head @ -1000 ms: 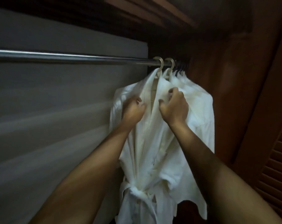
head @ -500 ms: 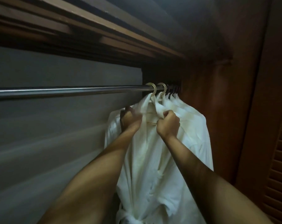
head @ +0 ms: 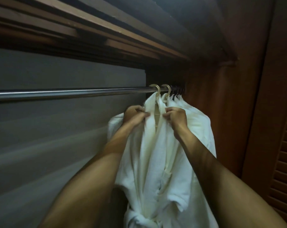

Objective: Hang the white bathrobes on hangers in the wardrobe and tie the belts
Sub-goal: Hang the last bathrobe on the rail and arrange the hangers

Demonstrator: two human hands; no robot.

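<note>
**Both hands on the front robe's collar**

Head view: your left hand (head: 134,114) and right hand (head: 176,116) each pinched a lapel of the front white bathrobe (head: 157,162), held slightly apart. It hung from a pale hanger hook (head: 156,89) on the wardrobe rail (head: 65,93), belt knot (head: 142,218) tied, more robes (head: 197,122) crowded just behind.
</note>
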